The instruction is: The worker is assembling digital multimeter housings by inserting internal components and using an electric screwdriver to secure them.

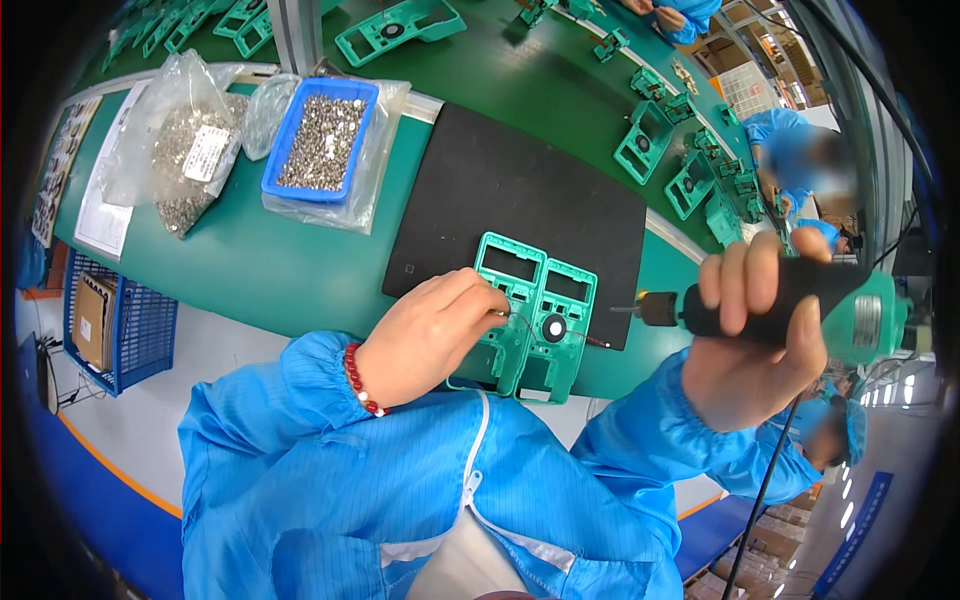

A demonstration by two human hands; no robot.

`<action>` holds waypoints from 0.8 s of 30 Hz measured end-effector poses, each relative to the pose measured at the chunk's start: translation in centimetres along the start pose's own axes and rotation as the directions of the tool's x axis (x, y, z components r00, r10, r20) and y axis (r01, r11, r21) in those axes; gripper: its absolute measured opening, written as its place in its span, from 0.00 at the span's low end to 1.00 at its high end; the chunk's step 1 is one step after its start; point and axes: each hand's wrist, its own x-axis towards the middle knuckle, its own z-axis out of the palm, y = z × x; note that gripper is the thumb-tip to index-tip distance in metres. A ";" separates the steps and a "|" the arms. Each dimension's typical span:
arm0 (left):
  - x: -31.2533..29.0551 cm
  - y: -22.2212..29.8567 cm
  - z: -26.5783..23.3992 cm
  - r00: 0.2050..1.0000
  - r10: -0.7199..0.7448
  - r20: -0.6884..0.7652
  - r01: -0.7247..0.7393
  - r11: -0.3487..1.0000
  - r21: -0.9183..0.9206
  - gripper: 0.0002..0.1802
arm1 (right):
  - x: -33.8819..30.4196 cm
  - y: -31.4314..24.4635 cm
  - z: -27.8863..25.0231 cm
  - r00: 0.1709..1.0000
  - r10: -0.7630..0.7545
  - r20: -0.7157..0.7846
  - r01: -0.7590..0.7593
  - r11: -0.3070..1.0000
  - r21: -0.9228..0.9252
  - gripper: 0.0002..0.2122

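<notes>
My left hand (pixel 430 325), with a red bead bracelet at its wrist, reaches over a green plastic housing (pixel 567 365) in two side-by-side halves. Its thumb and finger are pinched at the left half on a tiny metallic piece, too small to name. A round black-and-white speaker (pixel 553 328) sits in the right half, and a thin dark wire (pixel 575 338) crosses that half. My right hand (pixel 755 365) is wrapped round a black-and-green electric screwdriver (pixel 838 285), held level to the right of the housing. Its bit points left, apart from the housing.
The housing lies partly on a black mat (pixel 520 180). Toward the left stand a blue tray (pixel 270 185) of small metal screws and a clear bag (pixel 150 150) of similar parts. More green housings (pixel 400 30) lie on the far line, where co-workers sit. A cable hangs from the screwdriver.
</notes>
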 end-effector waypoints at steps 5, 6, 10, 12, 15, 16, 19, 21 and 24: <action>-0.3 0.0 0.8 0.997 0.071 0.014 -0.072 0.982 0.175 0.13 | -3.4 2.8 1.4 0.995 0.023 0.100 -0.035 0.993 0.113 0.26; -0.3 -0.1 0.9 0.993 0.117 0.021 -0.119 0.969 0.215 0.14 | -4.0 3.8 1.4 0.987 -0.028 0.157 0.009 0.993 0.121 0.24; -0.9 -0.3 1.5 0.991 0.130 0.002 -0.127 0.964 0.232 0.15 | -5.2 5.5 1.0 0.948 -0.013 0.317 -0.011 0.997 0.073 0.28; -0.8 -0.2 1.4 0.992 0.130 0.004 -0.127 0.964 0.234 0.15 | -5.7 5.8 1.3 0.950 -0.003 0.312 -0.031 0.994 0.105 0.27; -0.9 0.1 1.3 0.994 0.107 -0.011 -0.102 0.967 0.233 0.21 | -6.1 6.4 0.8 0.953 -0.006 0.303 -0.078 0.962 0.263 0.29; -0.9 0.1 1.2 0.994 0.105 -0.011 -0.100 0.967 0.233 0.21 | -6.0 6.5 0.8 0.948 -0.031 0.317 -0.059 0.961 0.272 0.30; -1.0 0.3 1.2 0.994 0.105 -0.005 -0.101 0.968 0.230 0.19 | -5.9 6.6 0.6 0.935 -0.055 0.351 -0.050 0.958 0.284 0.30; -1.0 0.4 1.2 0.993 0.119 -0.008 -0.113 0.966 0.232 0.19 | -5.9 6.5 0.8 0.928 -0.054 0.369 -0.059 0.956 0.287 0.31; -1.1 0.5 1.2 0.990 0.137 -0.006 -0.132 0.961 0.242 0.18 | -5.9 6.2 1.3 0.933 -0.040 0.357 -0.014 0.989 0.147 0.28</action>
